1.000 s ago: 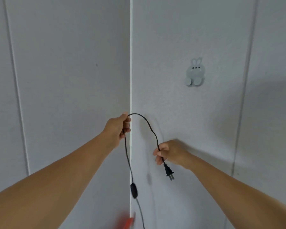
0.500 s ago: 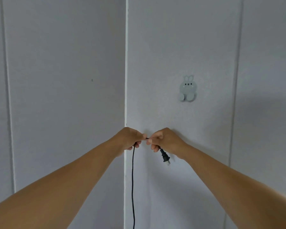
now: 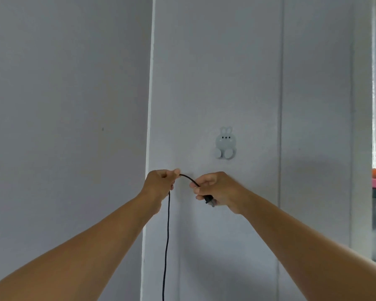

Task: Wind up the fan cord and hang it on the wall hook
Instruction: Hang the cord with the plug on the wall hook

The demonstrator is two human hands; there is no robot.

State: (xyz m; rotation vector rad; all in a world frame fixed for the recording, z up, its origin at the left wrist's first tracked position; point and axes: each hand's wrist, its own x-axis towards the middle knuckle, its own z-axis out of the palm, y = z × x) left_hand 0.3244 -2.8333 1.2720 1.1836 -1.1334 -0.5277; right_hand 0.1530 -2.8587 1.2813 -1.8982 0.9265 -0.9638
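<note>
A pale grey panelled wall (image 3: 248, 61) fills the view, with a raised vertical corner trim (image 3: 150, 105) running down just left of centre and a sliver of a brighter room at the far right edge. In front of it the left hand (image 3: 159, 183) is closed in a fist on the black fan cord (image 3: 167, 235), thumb and forefinger pinching it where it leaves the fist at the top. The right hand (image 3: 217, 190), near it and at almost the same height, is closed on the plug end, with the plug (image 3: 210, 200) poking out below its fingers and angled down and to the right; whether its prongs are bent or straight is too blurred to say. Between the two hands a short arc of cord bridges the gap, highest at the left thumb and sloping down to the right hand. From the underside of the left fist the rest of the cord hangs nearly straight down and out of the bottom of the view, so its long axis is vertical and most of it is below the hands, not yet wound; no finished loops are visible in either hand. The rabbit-shaped wall hook (image 3: 225, 144) sits on the wall above and slightly right of the right hand, clearly apart from both hands, with its two round pegs at the bottom. The right hand is the nearer one to the hook, and I judge that the gathered cord would have to go up and a little rightward to reach those pegs.
</note>
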